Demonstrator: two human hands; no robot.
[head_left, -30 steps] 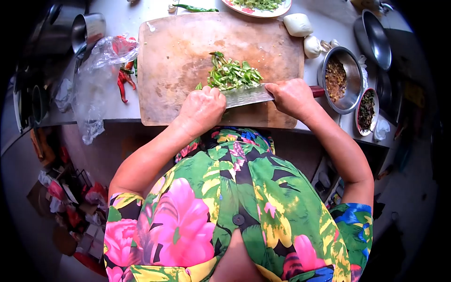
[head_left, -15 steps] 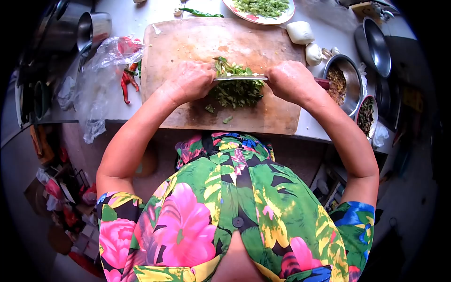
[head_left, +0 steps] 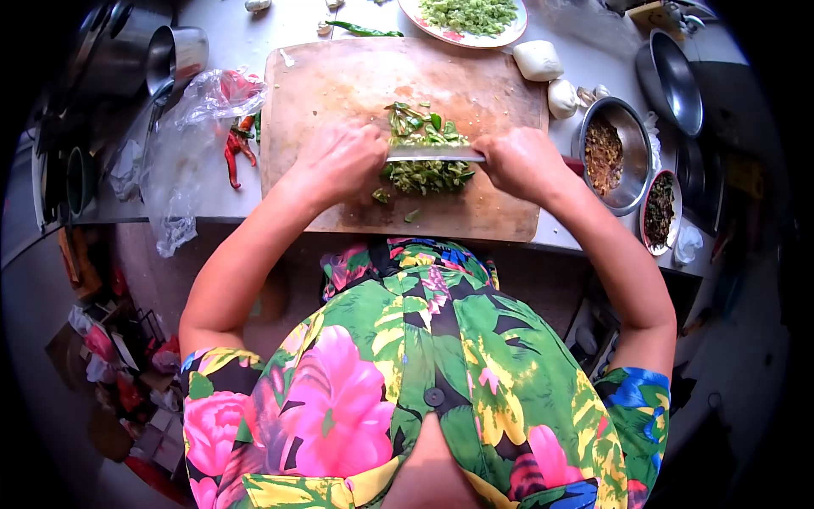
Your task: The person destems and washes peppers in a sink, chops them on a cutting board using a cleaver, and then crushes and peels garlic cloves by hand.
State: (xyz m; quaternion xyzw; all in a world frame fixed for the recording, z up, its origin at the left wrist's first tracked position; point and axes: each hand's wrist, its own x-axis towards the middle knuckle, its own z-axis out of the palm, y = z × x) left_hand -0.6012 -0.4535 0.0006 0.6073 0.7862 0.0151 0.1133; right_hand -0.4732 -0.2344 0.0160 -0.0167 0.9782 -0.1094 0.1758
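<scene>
A cleaver [head_left: 435,153] lies crosswise over a pile of chopped green peppers [head_left: 428,176] on the wooden cutting board [head_left: 339,81]. My left hand [head_left: 349,157] is closed on the tip end of the blade. At the other end my right hand [head_left: 524,163] grips the cleaver where blade and handle meet, and part of the dark red handle shows beyond it. Green pieces lie on both sides of the blade, and a few small ones are scattered nearer to me.
At the right are a steel bowl [head_left: 617,153] of brown chopped food, a small oval dish [head_left: 660,212] and a white bulb [head_left: 538,61]. A plate [head_left: 515,36] of chopped greens is behind the board. Left are a plastic bag [head_left: 182,148] and red chillies [head_left: 232,157].
Both hands and the cleaver went from the near side of the pile up across it, then slightly back toward me. The chopped peppers now lie on both sides of the blade.
</scene>
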